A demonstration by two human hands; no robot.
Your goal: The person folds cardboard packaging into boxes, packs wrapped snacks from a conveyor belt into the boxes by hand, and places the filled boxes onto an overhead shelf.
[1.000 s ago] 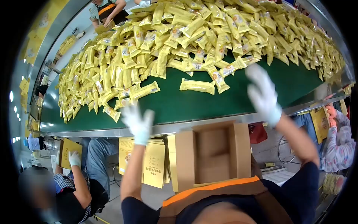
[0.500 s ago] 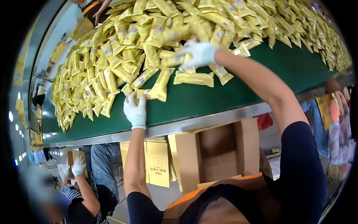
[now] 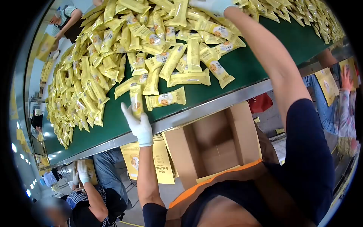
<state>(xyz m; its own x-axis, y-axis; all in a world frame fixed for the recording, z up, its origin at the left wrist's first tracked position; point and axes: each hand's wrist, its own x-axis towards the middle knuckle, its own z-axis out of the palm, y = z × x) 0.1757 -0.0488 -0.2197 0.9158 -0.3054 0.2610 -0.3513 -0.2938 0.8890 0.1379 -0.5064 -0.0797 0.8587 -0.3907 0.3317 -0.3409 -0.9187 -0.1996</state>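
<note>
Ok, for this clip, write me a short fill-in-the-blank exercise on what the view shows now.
1. The left hand, in a ____ glove, has one yellow packet between thumb and fingers.
2. The surface under the packets is ____ in colour.
3. The right hand is farther from the metal edge than the ____ hand.
4. The open box below that edge is made of ____.

Missing words: white; green; left; cardboard.
</note>
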